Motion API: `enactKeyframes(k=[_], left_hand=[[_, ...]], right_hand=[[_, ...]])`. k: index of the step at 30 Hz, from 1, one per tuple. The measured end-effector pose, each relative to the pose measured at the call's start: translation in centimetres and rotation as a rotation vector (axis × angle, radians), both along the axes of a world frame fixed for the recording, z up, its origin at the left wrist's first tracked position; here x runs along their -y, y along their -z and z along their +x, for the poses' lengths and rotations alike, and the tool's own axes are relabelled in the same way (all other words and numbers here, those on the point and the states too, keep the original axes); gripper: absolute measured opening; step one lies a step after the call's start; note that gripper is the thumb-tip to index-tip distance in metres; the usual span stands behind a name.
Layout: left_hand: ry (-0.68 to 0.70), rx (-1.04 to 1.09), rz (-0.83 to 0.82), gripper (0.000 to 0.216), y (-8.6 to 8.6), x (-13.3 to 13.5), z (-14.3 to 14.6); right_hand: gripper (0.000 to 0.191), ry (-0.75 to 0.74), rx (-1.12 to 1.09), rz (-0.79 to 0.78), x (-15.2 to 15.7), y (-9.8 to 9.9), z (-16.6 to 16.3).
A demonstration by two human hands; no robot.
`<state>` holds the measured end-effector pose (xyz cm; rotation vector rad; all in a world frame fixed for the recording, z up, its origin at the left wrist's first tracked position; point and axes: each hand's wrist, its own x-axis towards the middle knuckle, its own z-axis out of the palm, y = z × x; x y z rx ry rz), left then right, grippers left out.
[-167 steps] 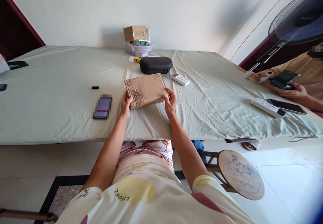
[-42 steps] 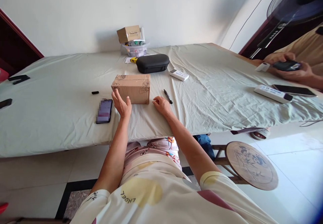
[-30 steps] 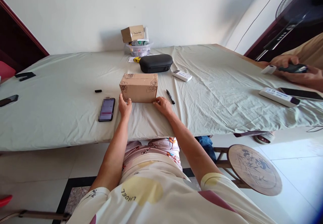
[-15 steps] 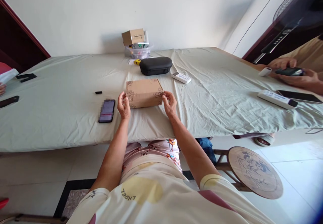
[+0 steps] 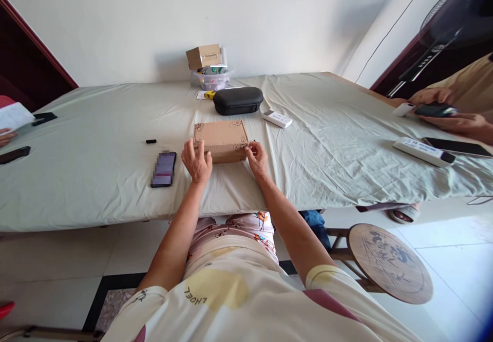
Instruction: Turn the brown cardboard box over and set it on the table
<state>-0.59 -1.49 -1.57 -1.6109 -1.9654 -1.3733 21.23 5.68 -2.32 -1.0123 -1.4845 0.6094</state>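
A brown cardboard box (image 5: pixel 221 137) with ink doodles at its corners lies flat on the pale green sheet (image 5: pixel 96 167) of the table. My left hand (image 5: pixel 197 160) rests against the box's near left edge, fingers spread and laid over it. At the near right corner my right hand (image 5: pixel 257 158) pinches the box with curled fingers. A black pen lies mostly hidden behind my right hand.
A phone (image 5: pixel 164 169) lies left of the box, with a small black cap (image 5: pixel 150 141) beyond it. Behind the box are a black case (image 5: pixel 238 100), a white remote (image 5: pixel 277 119) and a tub with a small carton (image 5: pixel 203 56). Another person's hands (image 5: pixel 450 117) hold a dark device at the right; a round stool (image 5: pixel 389 262) stands below.
The box has gone from standing on its edge to lying flat. My left hand moved from gripping the left end to lying open on the near edge; my right hand stays at the right corner.
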Motion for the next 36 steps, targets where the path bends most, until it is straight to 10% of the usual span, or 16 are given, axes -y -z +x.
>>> enactKeyframes(k=[20,29,36], left_hand=[[0.474,-0.368,-0.208,0.054,-1.7,-0.1,10.6],[0.254,-0.166,-0.143,0.045,-2.6,-1.0,3.7],[0.113,0.151,0.006,0.05,0.4,-0.7,-1.8]], right_hand=[[0.023,0.089,0.125,0.072,-0.3,0.7,0.2],[0.025,0.076,0.114,0.085,-0.6,0.4,0.1],[0.035,0.056,0.09,0.074,-0.2,0.2,0.3]])
